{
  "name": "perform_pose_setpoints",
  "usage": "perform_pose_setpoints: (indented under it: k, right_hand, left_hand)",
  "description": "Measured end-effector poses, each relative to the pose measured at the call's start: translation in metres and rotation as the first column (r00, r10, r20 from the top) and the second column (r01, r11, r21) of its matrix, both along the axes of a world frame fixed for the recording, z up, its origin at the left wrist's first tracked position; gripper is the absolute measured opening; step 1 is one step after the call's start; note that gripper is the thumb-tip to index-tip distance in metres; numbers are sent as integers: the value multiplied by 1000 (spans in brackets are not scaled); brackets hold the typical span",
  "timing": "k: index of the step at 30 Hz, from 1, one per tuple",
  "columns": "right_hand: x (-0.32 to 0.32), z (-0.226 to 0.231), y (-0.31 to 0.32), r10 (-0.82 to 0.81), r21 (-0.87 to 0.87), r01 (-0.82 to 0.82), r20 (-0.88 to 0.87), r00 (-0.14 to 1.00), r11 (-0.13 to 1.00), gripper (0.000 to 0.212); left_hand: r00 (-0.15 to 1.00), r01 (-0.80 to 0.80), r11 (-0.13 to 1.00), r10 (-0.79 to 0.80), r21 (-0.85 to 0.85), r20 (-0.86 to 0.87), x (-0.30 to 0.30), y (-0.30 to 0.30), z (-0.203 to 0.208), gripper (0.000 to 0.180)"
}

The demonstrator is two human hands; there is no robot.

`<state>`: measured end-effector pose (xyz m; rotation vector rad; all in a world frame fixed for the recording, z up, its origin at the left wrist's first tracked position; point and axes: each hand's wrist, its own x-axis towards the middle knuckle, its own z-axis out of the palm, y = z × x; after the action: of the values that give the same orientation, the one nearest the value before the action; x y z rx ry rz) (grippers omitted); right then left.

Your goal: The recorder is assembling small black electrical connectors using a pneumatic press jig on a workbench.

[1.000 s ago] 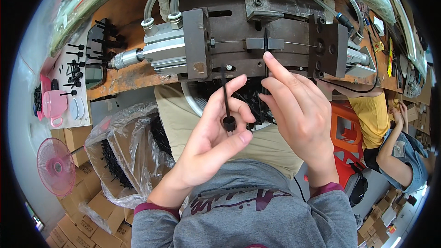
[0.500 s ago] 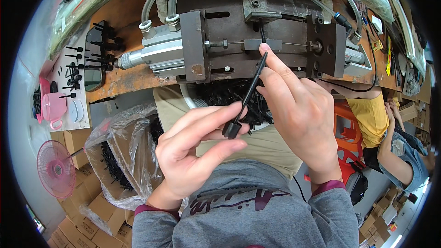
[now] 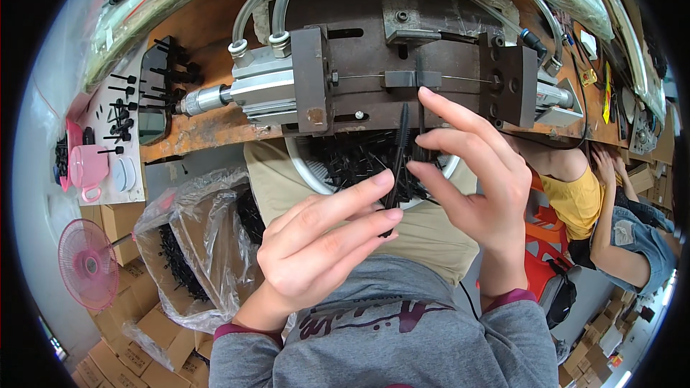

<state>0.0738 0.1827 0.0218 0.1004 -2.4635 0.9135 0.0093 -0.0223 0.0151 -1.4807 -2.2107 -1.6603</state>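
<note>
My left hand pinches a black mascara wand, its bristled end pointing up and away from me. With its fingers bent, my right hand has another dark mascara wand between thumb and middle finger, the index finger lying along it. That second wand crosses the small grey block in the middle of the machine; its far tip is faint and blurred. Below both hands, a white-rimmed tub on my lap holds many black wands.
Air cylinders flank the machine, the left one fed by clear hoses. Black pieces stand on a dark tray at left, near a pink cup. A plastic-lined box and pink fan sit lower left. Another person sits at right.
My right hand has drawn back from the block and now holds a second wand. The left hand has turned its wand more upright. The left cylinder's bolt has pulled back to the left.
</note>
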Motion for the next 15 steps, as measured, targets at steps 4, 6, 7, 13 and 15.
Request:
perform_pose_setpoints:
  k: [4,6,7,13,15]
  right_hand:
    - [8,-3,-5,35,-338,-48,-43,998,940,22]
    - [14,-2,-8,7,-462,-20,-29,1000,886,21]
    - [15,-2,-9,-3,-522,-9,-22,1000,853,21]
    - [6,7,-8,194,-861,-57,49,980,505,20]
    - [3,12,-8,277,-937,-28,75,958,348,17]
  left_hand:
    - [998,-32,999,32,3,-51,0,0,0,36]
    - [998,-28,1000,28,7,-59,0,1,1,36]
    - [999,-9,1000,9,16,-53,-1,1,1,36]
    - [991,131,990,-133,49,34,1,1,0,29]
    - [986,159,983,-163,94,44,1,-1,-6,29]
